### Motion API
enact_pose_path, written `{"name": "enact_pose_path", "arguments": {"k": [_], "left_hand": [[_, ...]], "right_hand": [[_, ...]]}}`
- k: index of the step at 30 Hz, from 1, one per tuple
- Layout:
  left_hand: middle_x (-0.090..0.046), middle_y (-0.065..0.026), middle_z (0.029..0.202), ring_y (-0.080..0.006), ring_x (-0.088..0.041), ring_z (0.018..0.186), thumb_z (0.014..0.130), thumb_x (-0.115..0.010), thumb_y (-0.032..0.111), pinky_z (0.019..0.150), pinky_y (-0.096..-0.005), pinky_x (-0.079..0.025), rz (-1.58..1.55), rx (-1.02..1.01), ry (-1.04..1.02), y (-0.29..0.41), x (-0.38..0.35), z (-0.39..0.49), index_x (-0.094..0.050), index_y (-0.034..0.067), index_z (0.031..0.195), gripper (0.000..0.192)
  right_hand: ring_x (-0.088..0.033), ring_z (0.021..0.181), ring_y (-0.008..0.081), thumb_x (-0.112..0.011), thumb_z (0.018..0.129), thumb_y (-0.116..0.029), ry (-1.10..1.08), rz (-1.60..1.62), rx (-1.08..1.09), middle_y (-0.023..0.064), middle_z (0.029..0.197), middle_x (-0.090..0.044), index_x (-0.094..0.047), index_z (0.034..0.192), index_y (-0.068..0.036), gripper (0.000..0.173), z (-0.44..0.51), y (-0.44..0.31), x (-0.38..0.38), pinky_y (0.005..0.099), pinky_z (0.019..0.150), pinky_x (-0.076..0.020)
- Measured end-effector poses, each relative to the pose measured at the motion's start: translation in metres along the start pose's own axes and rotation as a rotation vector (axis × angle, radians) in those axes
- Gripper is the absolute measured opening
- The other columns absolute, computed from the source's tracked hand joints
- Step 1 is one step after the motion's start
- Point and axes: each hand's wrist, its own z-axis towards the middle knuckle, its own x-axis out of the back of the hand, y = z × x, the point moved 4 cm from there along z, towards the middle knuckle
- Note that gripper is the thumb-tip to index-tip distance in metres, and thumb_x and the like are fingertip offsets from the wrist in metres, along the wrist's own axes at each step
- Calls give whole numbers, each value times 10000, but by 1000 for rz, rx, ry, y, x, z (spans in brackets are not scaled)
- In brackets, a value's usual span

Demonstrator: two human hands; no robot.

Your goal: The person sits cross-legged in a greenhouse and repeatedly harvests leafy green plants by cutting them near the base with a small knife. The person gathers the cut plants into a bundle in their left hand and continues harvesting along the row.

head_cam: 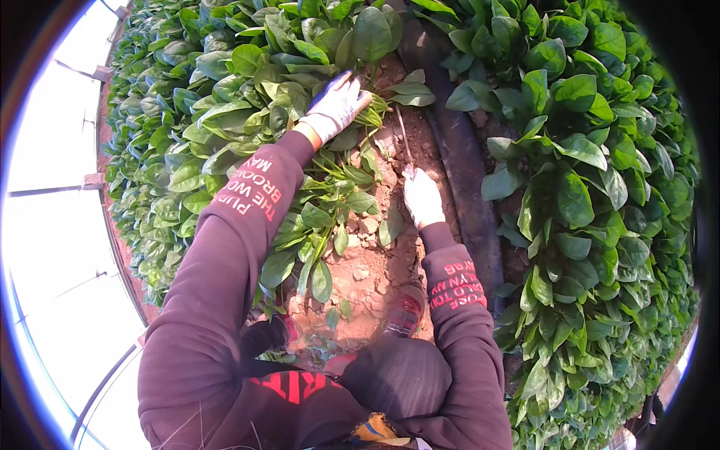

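My left hand, in a white work glove with blue on its fingers, is closed around the stems of a bunch of leafy greens that look like spinach. The leaves spread leftward under the hand and wrist. Lower down, my gloved right hand grips a thin, long-shafted hand tool. The tool's far end points up toward the cut-looking stem ends, apart from my left hand. Its handle is mostly hidden in my fist. Loose spinach plants lie on the soil below my left forearm.
Dry, cloddy soil runs between dense spinach rows. A dark flat strip or hose lies along the ground right of my right hand. Standing spinach crowds the right side. My shoe rests on the soil; a bright framed wall borders the left.
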Motion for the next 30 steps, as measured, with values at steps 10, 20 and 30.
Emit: {"name": "enact_pose_path", "arguments": {"k": [10, 20, 30], "left_hand": [[-564, -160, 1275, -265, -536, 1206, 867, -466, 80, 1132, -407, -307, -192, 80, 7, -17, 1, -5, -456, 90, 1327, 460], [-605, -80, 1098, -256, -537, 1056, 886, -473, 135, 990, -398, -402, 103, 163, -285, -8, -18, 18, -576, 82, 1224, 358], [-639, -80, 914, -263, -571, 980, 802, -554, 164, 961, -414, -431, 170, 176, 43, -32, -26, -10, -672, 104, 893, 160]], "right_hand": [[-623, 840, 454, -430, 999, -420, 35, 135, -75, 267, 853, -648, -606, 915, -19, 446, -5, 3, 10, 522, 727, -476], [-597, 958, 461, -382, 1007, -407, -131, -12, -49, 291, 958, -637, -612, 941, 8, 479, 14, -22, -3, 511, 832, -462], [-602, 837, 455, -424, 1001, -426, -60, 181, -89, 280, 848, -630, -591, 873, -4, 472, -10, -9, 8, 499, 724, -459]]}}
